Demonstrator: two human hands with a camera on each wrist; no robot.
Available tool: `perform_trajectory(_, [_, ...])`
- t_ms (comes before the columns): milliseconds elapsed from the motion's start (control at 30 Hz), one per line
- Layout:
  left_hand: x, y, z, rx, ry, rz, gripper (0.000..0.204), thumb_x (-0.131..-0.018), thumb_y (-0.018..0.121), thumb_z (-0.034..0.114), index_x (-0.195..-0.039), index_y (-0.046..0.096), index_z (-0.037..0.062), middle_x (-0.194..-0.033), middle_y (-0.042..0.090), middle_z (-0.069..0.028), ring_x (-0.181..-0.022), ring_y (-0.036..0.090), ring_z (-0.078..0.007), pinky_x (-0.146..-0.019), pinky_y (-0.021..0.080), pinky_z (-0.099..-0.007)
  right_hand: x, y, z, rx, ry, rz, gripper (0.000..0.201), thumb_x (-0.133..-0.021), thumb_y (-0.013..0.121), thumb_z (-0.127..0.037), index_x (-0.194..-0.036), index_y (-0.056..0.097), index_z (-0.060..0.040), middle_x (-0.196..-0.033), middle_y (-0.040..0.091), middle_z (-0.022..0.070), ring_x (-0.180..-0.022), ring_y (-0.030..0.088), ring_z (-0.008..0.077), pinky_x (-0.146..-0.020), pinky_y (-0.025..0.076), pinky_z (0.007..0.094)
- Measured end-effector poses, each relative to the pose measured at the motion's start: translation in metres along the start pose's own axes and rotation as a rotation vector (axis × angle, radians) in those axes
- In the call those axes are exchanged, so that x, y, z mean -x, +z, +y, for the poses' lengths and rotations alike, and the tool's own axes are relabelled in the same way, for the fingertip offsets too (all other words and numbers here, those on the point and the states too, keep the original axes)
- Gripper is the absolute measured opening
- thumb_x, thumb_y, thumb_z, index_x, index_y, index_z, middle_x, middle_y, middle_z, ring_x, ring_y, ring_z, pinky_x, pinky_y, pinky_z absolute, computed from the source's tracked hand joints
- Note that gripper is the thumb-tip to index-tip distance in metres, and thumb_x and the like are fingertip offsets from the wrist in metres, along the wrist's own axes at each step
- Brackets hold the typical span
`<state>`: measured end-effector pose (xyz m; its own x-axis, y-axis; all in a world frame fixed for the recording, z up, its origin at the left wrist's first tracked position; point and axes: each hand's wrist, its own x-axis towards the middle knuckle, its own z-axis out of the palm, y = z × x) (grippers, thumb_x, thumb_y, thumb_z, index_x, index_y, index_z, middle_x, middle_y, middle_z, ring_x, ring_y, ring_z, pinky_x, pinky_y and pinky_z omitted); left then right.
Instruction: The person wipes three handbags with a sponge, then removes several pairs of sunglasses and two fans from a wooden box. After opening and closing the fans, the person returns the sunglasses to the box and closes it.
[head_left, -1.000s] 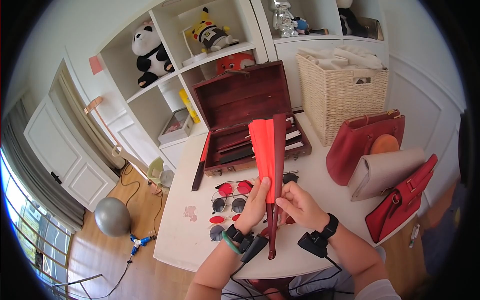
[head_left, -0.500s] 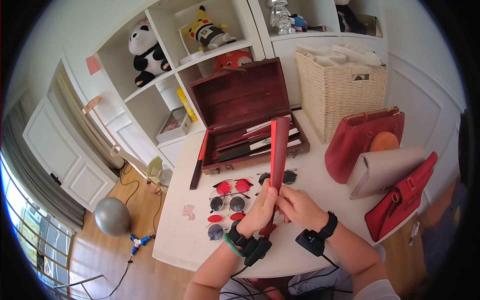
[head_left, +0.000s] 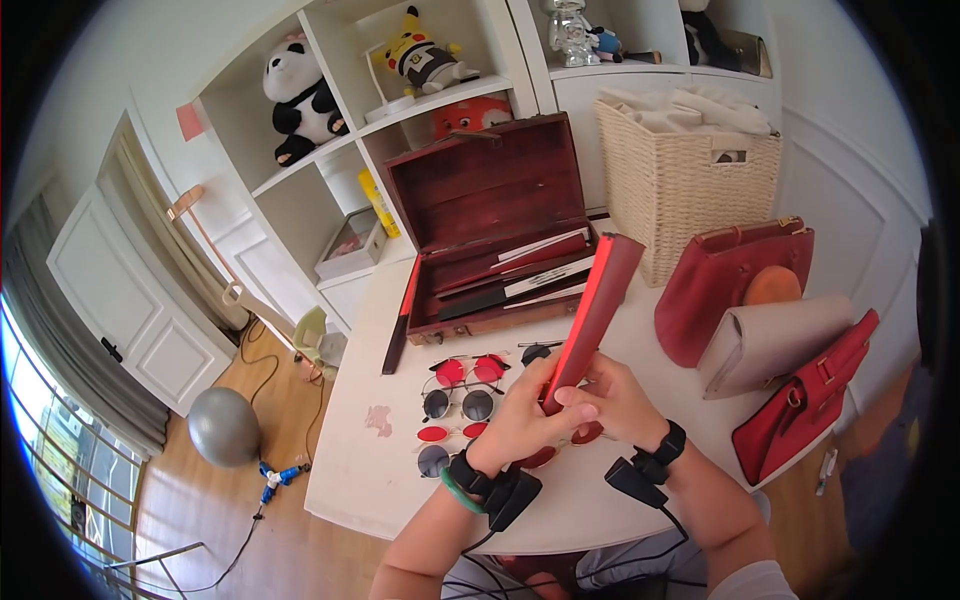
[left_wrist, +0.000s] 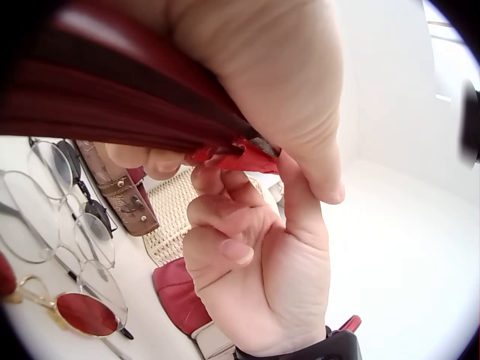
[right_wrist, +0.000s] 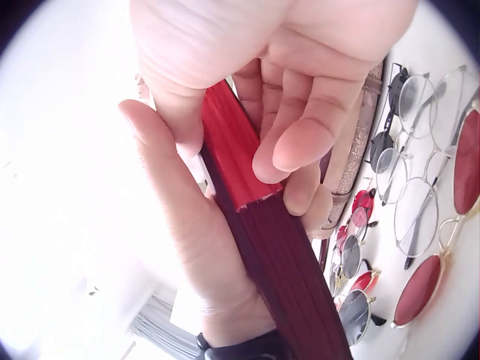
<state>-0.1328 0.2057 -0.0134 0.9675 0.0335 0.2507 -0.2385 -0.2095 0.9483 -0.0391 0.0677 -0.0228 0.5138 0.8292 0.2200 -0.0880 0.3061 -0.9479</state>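
Note:
A folded red hand fan point(head_left: 600, 305) with dark red ribs is held up over the table, leaning right, between both hands. My left hand point(head_left: 525, 418) grips it low, thumb laid across the ribs. From the other side my right hand point(head_left: 628, 402) holds it, with the thumb and fingers on either side of the red leaf point(right_wrist: 232, 139) in the right wrist view. Beneath and left of the hands lie several sunglasses point(head_left: 450, 373) with red and dark lenses. Behind the fan stands an open dark red wooden case point(head_left: 490, 190) with folded fans point(head_left: 540, 283) inside.
Another folded fan point(head_left: 398, 330) lies left of the case. Three bags stand on the right: a dark red handbag point(head_left: 690, 300), a beige bag point(head_left: 770, 340) and a red bag point(head_left: 800, 405). A wicker basket point(head_left: 680, 190) stands behind them; shelves with plush toys rise at the back.
The fan's leaf, partly spread a second ago, has been folded together. Its top has swung to the right, and the left thumb now lies across it.

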Motion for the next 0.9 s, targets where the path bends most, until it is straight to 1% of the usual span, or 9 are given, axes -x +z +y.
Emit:
perform_trajectory(233, [0.006,0.001,0.015,-0.343,0.158,0.030,0.068,-0.081,0.071,0.026,-0.136,0.039,0.0010,-0.099,0.054,-0.0050,-0.084,0.055,-0.0128,-0.075,0.046,-0.0277,-0.001,-0.012,-0.007,-0.151,-0.036,0.105,0.025,-0.088,0.060,-0.014,-0.109,0.050,-0.0033,-0.091,0.061,0.0068,-0.066,0.058,0.0094,-0.055,0.049,0.0237])
perform_trajectory(300, [0.016,0.002,0.035,-0.285,-0.241,-0.098,0.059,-0.087,0.065,0.026,-0.135,0.040,0.0017,-0.090,0.055,-0.0082,-0.070,0.055,-0.0156,-0.066,0.047,-0.0289,-0.004,-0.023,-0.012,-0.211,-0.047,0.174,0.018,-0.092,0.055,-0.017,-0.103,0.048,-0.0053,-0.089,0.061,0.0075,-0.064,0.057,0.0108,-0.054,0.050,0.0251])
perform_trajectory(400, [0.024,-0.002,0.019,-0.436,-0.232,-0.094,0.048,-0.092,0.054,0.020,-0.134,0.038,0.0018,-0.085,0.057,-0.0137,-0.060,0.058,-0.0247,-0.059,0.047,-0.0336,-0.007,-0.030,-0.011,-0.220,-0.096,0.232,0.019,-0.093,0.054,-0.020,-0.102,0.048,-0.0056,-0.087,0.061,0.0075,-0.063,0.058,0.0107,-0.053,0.050,0.0247])
perform_trajectory(433, [0.028,-0.004,0.013,-0.437,-0.235,-0.096,0.048,-0.092,0.054,0.020,-0.134,0.038,0.0018,-0.085,0.057,-0.0137,-0.060,0.058,-0.0247,-0.059,0.047,-0.0336,-0.007,-0.028,-0.009,-0.108,-0.077,0.234,0.026,-0.095,0.050,-0.026,-0.108,0.048,-0.0031,-0.087,0.061,0.0080,-0.070,0.060,0.0122,-0.056,0.052,0.0264])
perform_trajectory(500, [0.033,-0.005,0.005,-0.767,-0.028,-0.015,0.046,-0.091,0.048,0.011,-0.134,0.034,0.0001,-0.084,0.058,-0.0201,-0.061,0.060,-0.0336,-0.056,0.048,-0.0390,-0.006,-0.017,0.000,-0.101,-0.049,0.302,0.031,-0.096,0.046,-0.028,-0.115,0.045,-0.0027,-0.091,0.060,0.0099,-0.078,0.061,0.0144,-0.060,0.053,0.0282])
perform_trajectory(567, [0.038,0.001,0.009,-0.901,-0.062,-0.032,0.050,-0.088,0.050,0.009,-0.134,0.032,-0.0009,-0.086,0.059,-0.0216,-0.062,0.060,-0.0358,-0.056,0.048,-0.0410,-0.006,-0.013,0.004,-0.086,0.024,0.378,0.045,-0.098,0.040,-0.033,-0.129,0.035,-0.0008,-0.099,0.059,0.0138,-0.093,0.060,0.0184,-0.074,0.053,0.0339])
perform_trajectory(633, [0.042,0.010,0.016,-1.076,-0.106,-0.051,0.059,-0.082,0.052,0.005,-0.136,0.028,-0.0039,-0.085,0.058,-0.0242,-0.063,0.061,-0.0369,-0.054,0.049,-0.0424,-0.006,-0.015,0.007,-0.102,0.024,0.352,0.045,-0.099,0.039,-0.034,-0.130,0.034,-0.0009,-0.098,0.059,0.0136,-0.095,0.060,0.0195,-0.077,0.052,0.0349])
perform_trajectory(800, [0.035,-0.004,0.022,-1.031,-0.099,0.012,0.052,-0.084,0.052,0.006,-0.133,0.034,0.0038,-0.090,0.060,-0.0241,-0.071,0.061,-0.0395,-0.059,0.049,-0.0443,-0.007,-0.013,-0.001,-0.214,0.005,0.304,0.047,-0.100,0.036,-0.037,-0.131,0.031,-0.0022,-0.101,0.058,0.0151,-0.099,0.059,0.0224,-0.082,0.051,0.0359])
perform_trajectory(900, [0.029,-0.033,0.030,-0.918,-0.106,0.143,0.040,-0.088,0.053,0.011,-0.125,0.040,0.0076,-0.095,0.061,-0.0242,-0.084,0.060,-0.0419,-0.068,0.049,-0.0448,-0.006,-0.013,-0.005,-0.013,-0.093,0.214,0.064,-0.098,0.035,-0.046,-0.143,0.016,-0.0046,-0.111,0.056,0.0189,-0.098,0.060,0.0231,-0.081,0.050,0.0341])
